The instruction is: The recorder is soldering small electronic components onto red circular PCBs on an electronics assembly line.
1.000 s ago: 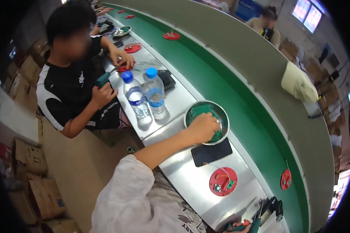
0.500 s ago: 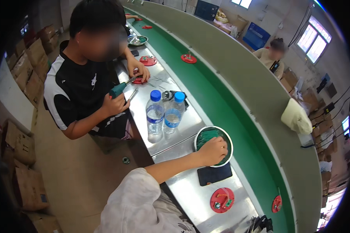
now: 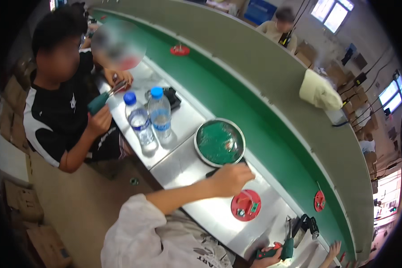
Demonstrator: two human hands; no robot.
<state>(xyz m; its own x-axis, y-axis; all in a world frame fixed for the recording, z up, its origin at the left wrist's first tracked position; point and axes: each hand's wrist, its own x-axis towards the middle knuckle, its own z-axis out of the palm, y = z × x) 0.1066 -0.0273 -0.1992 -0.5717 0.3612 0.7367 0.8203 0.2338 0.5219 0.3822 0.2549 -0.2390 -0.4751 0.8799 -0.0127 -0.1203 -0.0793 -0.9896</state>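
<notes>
My left hand [image 3: 231, 179] is above the metal table between a round metal bowl and a red disc. Its fingertips are pinched together; anything between them is too small to make out. Green thin pieces fill the metal bowl [image 3: 200, 154], just beyond the hand. Just to the hand's near right lies the red disc [image 3: 239, 213], with a small green circuit board and wires on it. At the lower edge, my right hand [image 3: 272, 260] grips a green soldering gun [image 3: 287, 249] with a red trigger. A dark phone [image 3: 212, 172] is mostly hidden behind my left hand.
Two blue-capped water bottles [image 3: 140, 123] stand at the left. A person [image 3: 60, 111] there works with a green tool. Along the table runs a green conveyor belt [image 3: 263, 129] carrying red discs [image 3: 319, 201]. Another person's hand [image 3: 332, 251] shows at lower right, near black-handled tools [image 3: 309, 224].
My left hand has left the bowl and come nearer, toward the red disc. My right hand with the soldering gun has come into view. The whole view has shifted.
</notes>
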